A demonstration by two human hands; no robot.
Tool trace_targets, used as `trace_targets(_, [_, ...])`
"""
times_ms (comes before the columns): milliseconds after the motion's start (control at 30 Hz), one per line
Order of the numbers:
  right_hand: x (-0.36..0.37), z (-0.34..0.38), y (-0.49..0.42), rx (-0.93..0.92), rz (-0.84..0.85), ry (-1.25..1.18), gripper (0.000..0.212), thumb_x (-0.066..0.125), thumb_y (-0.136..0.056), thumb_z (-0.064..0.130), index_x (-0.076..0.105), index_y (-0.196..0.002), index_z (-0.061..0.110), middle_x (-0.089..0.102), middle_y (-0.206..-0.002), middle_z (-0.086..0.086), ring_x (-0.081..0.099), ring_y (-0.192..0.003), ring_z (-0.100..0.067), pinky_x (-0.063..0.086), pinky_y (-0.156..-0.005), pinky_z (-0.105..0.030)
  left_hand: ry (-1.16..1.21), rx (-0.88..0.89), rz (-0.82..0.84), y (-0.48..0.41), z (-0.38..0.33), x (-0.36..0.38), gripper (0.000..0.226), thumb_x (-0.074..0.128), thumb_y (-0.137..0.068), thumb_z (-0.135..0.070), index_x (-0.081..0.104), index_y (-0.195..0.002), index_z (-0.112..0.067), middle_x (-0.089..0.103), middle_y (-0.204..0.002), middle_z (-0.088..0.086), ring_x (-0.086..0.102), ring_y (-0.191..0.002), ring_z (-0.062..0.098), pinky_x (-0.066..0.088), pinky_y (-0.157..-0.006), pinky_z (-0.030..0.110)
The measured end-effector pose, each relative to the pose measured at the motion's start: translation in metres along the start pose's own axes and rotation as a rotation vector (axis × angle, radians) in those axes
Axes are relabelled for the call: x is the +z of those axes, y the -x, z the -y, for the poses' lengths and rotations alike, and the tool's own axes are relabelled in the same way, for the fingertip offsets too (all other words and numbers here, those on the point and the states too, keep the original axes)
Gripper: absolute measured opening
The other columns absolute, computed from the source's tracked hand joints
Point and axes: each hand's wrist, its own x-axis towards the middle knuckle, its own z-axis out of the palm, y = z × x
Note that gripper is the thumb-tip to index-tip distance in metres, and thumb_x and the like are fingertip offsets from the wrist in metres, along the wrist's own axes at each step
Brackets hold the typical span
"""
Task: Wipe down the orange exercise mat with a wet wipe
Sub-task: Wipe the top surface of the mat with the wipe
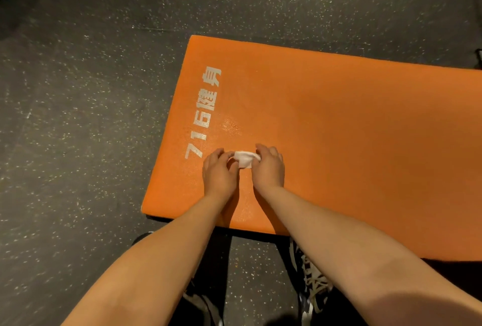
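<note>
— Speckled dark floor (78,117) is seen under the orange mat (339,130); where is the wet wipe (243,159)?

— It is pinched between left hand (217,170) and right hand (268,166); bunched, patches could be missed.

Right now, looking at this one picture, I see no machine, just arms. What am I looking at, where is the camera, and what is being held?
There is no robot here: a person works with bare hands. The single picture comes from a camera worn on the head, looking forward and down, so the forearms reach in from the bottom. An orange exercise mat with white lettering lies on a dark speckled floor. The left hand and right hand each pinch one end of a small white wet wipe over the mat, beside the lettering; nothing else is in their grip. A laced shoe shows below the mat.
</note>
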Motion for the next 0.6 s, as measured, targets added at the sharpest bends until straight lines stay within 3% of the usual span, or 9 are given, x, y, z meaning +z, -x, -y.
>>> trace_targets(133, [0.026, 0.007, -0.011, -0.223, 0.038, 0.089, 0.024, 0.057, -0.093, 0.013, 0.060, -0.115, 0.021, 0.061, -0.108, -0.004, 0.051, -0.104, -0.030, 0.038, -0.085, -0.041, -0.094, -0.017, -0.037, -0.023, 0.010, 0.001, 0.047, 0.048, -0.102, -0.025, 0.044, -0.149, -0.024, 0.021, -0.165, 0.003, 0.009, -0.153, 0.026, 0.004, -0.123, 0.045])
trace_targets(233, [0.043, 0.008, -0.020, -0.403, 0.116, 0.176, 0.014, 0.059, -0.095, 0.018, 0.070, -0.104, 0.022, 0.054, -0.096, -0.004, 0.049, -0.099, -0.030, 0.032, -0.081, -0.038, -0.155, -0.041, -0.051, -0.035, 0.016, 0.004, 0.051, 0.044, -0.103, -0.023, 0.036, -0.154, -0.026, 0.017, -0.166, -0.001, 0.007, -0.153, 0.024, 0.003, -0.122, 0.045])
trace_targets(333, [0.046, 0.003, -0.042, -0.489, 0.102, 0.249, 0.023, 0.064, -0.092, 0.015, 0.074, -0.110, 0.025, 0.052, -0.094, -0.002, 0.049, -0.098, -0.029, 0.031, -0.081, -0.038, -0.197, -0.016, -0.068, -0.036, 0.024, 0.003, 0.052, 0.043, -0.104, -0.027, 0.033, -0.155, -0.026, 0.021, -0.165, -0.003, 0.012, -0.151, 0.023, 0.006, -0.121, 0.046])
trace_targets(467, [0.033, 0.004, -0.083, -0.298, -0.025, 0.320, 0.046, 0.058, -0.095, 0.013, 0.062, -0.136, 0.033, 0.053, -0.103, -0.001, 0.048, -0.104, -0.029, 0.025, -0.079, -0.036, -0.240, -0.004, -0.044, -0.036, 0.031, 0.002, 0.058, 0.042, -0.105, -0.034, 0.022, -0.159, -0.024, 0.016, -0.166, -0.005, 0.009, -0.151, 0.020, 0.007, -0.123, 0.044])
trace_targets(600, [0.037, 0.021, -0.079, -0.179, 0.020, 0.356, 0.062, 0.047, -0.097, 0.013, 0.036, -0.154, 0.035, 0.052, -0.123, -0.004, 0.040, -0.117, -0.028, 0.022, -0.082, -0.036, -0.225, -0.025, -0.048, -0.036, 0.027, 0.003, 0.060, 0.040, -0.105, -0.033, 0.018, -0.160, -0.022, 0.012, -0.167, -0.005, 0.006, -0.151, 0.018, 0.002, -0.123, 0.041])
